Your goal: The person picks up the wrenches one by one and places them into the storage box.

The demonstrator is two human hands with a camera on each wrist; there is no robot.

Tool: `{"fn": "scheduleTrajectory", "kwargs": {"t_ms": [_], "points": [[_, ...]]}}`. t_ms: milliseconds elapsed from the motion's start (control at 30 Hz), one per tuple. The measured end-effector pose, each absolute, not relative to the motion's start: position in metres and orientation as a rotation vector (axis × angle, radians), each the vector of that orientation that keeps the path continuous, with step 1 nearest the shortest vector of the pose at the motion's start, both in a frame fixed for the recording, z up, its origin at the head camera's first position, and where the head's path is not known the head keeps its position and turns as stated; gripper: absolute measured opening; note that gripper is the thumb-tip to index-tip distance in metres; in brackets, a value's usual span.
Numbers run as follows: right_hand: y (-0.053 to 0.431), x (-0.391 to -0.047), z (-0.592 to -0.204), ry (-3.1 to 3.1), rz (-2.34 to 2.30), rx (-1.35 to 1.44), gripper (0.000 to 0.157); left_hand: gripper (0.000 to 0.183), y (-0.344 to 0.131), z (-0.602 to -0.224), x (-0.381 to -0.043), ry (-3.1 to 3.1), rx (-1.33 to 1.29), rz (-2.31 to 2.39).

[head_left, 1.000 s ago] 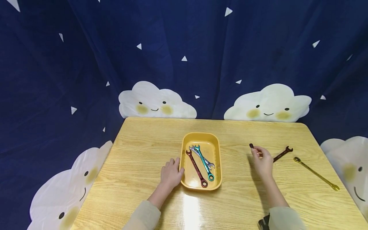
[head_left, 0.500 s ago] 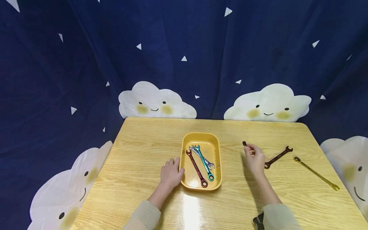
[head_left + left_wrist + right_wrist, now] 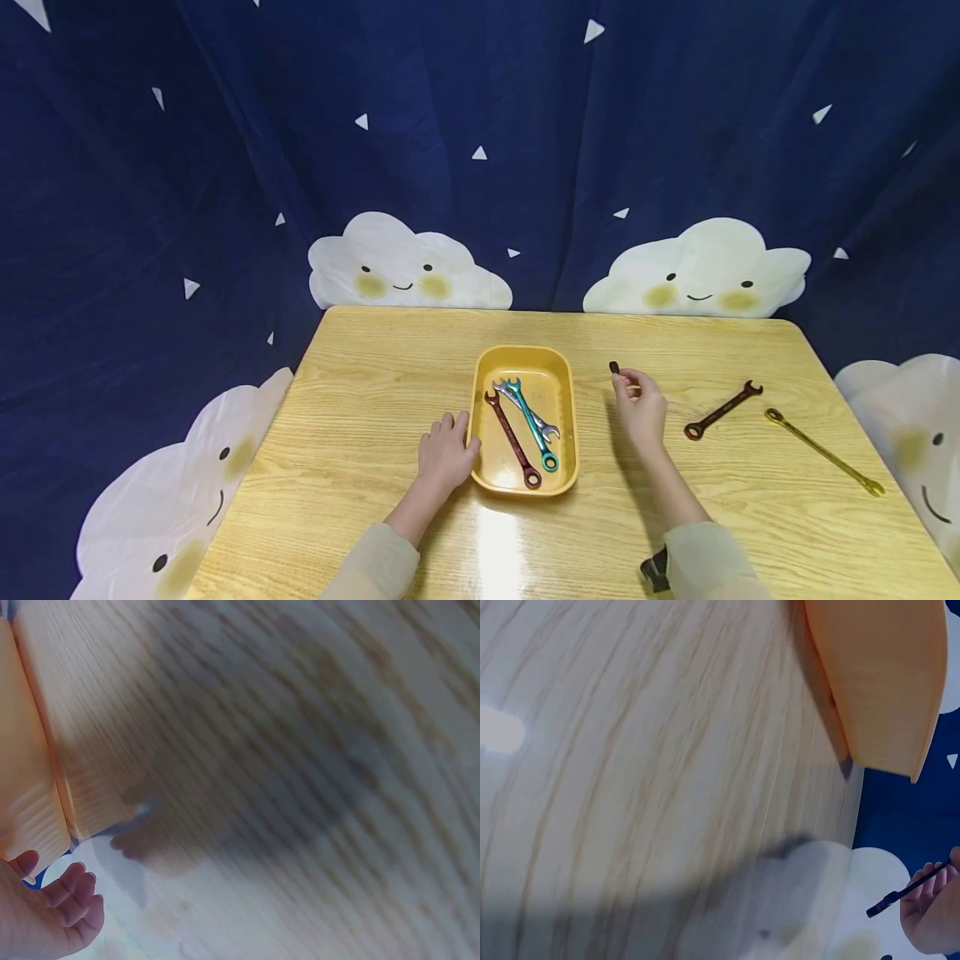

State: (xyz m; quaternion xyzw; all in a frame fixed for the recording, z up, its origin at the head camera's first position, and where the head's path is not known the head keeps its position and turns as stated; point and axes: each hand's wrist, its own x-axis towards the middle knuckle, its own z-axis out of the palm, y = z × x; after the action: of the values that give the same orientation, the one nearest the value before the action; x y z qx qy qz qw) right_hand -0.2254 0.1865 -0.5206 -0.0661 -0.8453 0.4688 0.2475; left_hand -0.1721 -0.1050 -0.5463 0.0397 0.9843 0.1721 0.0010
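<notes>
A yellow plastic tray stands mid-table, with a dark red wrench, a teal wrench and a silver wrench lying inside. My left hand rests against the tray's left side, its fingers loosely bent and its thumb at the rim. To the right of the tray, my right hand holds a slim dark wrench above the table. One end pokes out past the fingertips; the fingers cover part of the rest. In the left wrist view the left hand shows relaxed fingers beside the tray.
On the right part of the wooden table lie another dark red wrench and a gold wrench. Behind the table hangs a dark blue curtain with white clouds and triangles.
My right hand, holding the dark wrench, has moved left toward the tray, uncovering the dark red wrench on the table. My left hand and the tray stay put.
</notes>
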Motion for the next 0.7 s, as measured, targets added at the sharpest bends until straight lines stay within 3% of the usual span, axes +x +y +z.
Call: {"fn": "scheduleTrajectory", "kwargs": {"t_ms": [700], "points": [[0.147, -0.232, -0.509, -2.251, 1.389, -0.132, 0.018, 0.036, -0.106, -0.546, -0.173, 3.092, 0.139, 0.546]]}}
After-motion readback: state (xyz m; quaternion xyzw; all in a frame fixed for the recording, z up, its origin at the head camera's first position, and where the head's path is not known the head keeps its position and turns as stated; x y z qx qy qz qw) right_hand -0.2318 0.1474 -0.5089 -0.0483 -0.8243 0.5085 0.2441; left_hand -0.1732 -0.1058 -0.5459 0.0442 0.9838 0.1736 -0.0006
